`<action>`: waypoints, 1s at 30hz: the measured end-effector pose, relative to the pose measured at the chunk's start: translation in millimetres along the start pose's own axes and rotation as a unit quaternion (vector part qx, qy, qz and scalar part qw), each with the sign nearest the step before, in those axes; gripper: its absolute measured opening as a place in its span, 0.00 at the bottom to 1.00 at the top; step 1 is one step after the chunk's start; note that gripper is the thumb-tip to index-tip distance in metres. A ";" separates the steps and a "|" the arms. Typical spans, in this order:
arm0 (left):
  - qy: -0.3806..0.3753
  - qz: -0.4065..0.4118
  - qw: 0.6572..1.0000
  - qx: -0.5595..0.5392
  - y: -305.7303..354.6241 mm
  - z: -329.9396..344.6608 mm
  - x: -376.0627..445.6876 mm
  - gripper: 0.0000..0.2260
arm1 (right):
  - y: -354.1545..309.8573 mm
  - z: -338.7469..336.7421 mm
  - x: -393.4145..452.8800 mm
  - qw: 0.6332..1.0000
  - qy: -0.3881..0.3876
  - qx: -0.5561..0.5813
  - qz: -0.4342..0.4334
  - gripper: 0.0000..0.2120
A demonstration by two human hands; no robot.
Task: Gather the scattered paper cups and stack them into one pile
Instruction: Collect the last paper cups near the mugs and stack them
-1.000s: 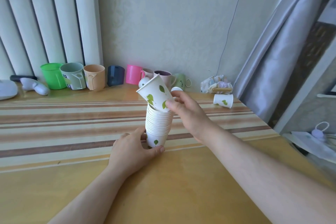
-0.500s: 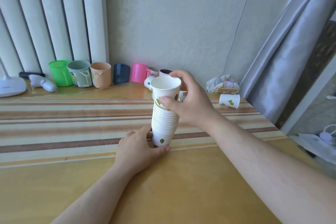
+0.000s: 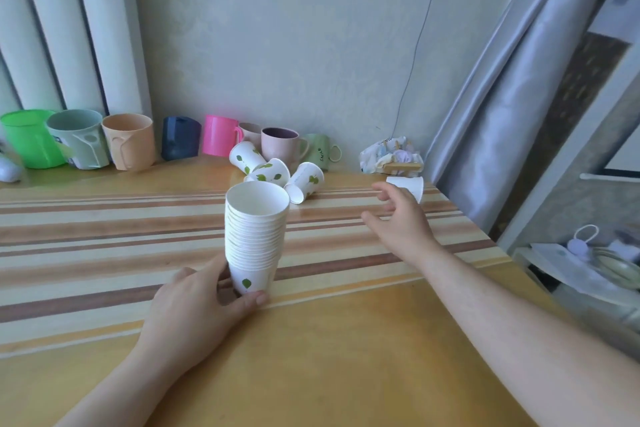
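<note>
Left hand (image 3: 194, 312) grasps ribbed white paper cup stack (image 3: 255, 236), leaf print at base; right hand (image 3: 401, 222) released, empty.

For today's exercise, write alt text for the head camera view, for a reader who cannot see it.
A person's left hand grips the base of an upright stack of paper cups on a striped table, while the open right hand reaches toward a lone cup lying on its side. Three loose cups lie behind.

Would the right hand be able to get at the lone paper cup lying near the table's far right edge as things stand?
Probably yes. The right hand is open and empty just in front of the lone paper cup, which lies on its side, with nothing between them on the table.
</note>
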State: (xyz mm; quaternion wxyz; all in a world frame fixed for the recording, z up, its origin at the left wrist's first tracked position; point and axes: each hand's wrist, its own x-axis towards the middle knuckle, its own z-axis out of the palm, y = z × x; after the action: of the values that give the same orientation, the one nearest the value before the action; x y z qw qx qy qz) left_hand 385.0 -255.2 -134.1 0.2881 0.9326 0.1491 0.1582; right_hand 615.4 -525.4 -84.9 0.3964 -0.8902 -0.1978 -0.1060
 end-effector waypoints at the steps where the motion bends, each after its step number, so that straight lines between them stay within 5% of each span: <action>1: 0.003 -0.003 1.000 0.003 -0.7 1.7 0.7 0.20 | 25.7 -6.1 15.6 0.998 0.020 -0.016 0.055 0.28; 4: 0.006 -0.021 1.000 0.007 -1.6 -0.7 -1.1 0.24 | 86.5 -24.5 53.4 0.983 0.073 -0.042 0.164 0.36; 8: 0.010 -0.052 0.998 -0.014 4.1 5.1 9.1 0.25 | 141.4 -40.0 107.3 0.968 0.047 -0.109 0.219 0.50; 14: 0.003 -0.067 0.998 0.009 2.9 8.2 10.3 0.25 | 141.4 -25.8 151.4 0.980 -0.011 -0.124 0.158 0.37; 19: -0.004 -0.041 0.999 0.010 9.7 5.5 5.8 0.23 | 72.0 4.6 115.5 0.990 -0.044 0.091 0.094 0.36; 25: -0.003 -0.022 1.000 0.000 6.7 4.7 4.7 0.18 | -62.1 15.3 42.0 0.872 -0.150 0.464 0.044 0.28; 27: 0.003 -0.009 1.000 -0.006 4.4 4.9 4.6 0.17 | -105.1 3.8 23.7 0.843 -0.197 0.501 -0.009 0.25; 30: 0.000 -0.004 1.000 -0.017 1.1 5.9 5.1 0.18 | -154.3 -12.7 4.8 0.846 -0.239 0.469 -0.090 0.16</action>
State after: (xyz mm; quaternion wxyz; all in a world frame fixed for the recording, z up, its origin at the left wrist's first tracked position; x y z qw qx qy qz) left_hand 392.1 -257.1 -137.0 0.3042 0.9271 0.1499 0.1596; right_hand 552.0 -439.9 27.6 0.6958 -0.5748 -0.3912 0.1799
